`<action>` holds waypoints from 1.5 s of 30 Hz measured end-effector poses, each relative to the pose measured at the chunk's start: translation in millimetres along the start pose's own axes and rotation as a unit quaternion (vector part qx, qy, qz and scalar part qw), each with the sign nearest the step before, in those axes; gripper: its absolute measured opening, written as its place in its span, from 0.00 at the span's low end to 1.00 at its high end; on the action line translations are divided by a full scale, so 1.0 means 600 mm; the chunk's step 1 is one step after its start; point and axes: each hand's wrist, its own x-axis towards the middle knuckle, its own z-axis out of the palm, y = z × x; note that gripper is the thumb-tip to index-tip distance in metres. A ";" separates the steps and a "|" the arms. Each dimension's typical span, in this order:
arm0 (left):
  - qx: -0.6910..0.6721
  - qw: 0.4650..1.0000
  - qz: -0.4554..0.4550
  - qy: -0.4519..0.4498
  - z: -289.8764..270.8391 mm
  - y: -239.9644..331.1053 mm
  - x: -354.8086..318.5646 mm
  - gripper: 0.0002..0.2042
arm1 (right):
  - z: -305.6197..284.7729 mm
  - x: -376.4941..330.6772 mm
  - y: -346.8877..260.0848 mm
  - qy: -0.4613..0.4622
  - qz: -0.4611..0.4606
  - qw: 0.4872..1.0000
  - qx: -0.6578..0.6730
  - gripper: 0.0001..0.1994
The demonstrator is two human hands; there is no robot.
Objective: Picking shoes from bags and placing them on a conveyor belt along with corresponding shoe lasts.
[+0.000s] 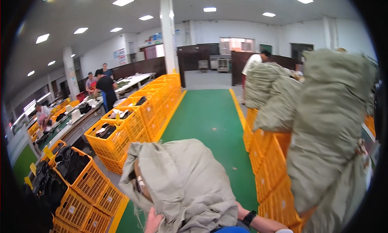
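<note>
A bulky grey-green woven sack [184, 178] is held up in front of my body. Its mouth gapes at the left, where something brown and white shows inside; I cannot make out what it is. My left hand [153, 221] grips the sack's lower left side, only part of it in view. On the opposite side, my right hand [241, 210] presses against the lower right of the sack, its fingers hidden by the cloth. A black watch [249, 218] is on my right wrist.
A green walkway [198, 115] with yellow borders runs ahead. Stacked orange crates [109, 142] line its left, several holding dark items. On the right, large stuffed sacks [327, 124] rest on orange crates [275, 180]. A person in white [251, 63] stands beyond them; others work at left tables.
</note>
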 end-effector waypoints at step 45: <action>-0.040 0.955 0.054 -0.289 0.930 -0.118 2.629 0.10 | -0.774 1.794 -1.475 0.192 -0.173 0.949 0.180 0.27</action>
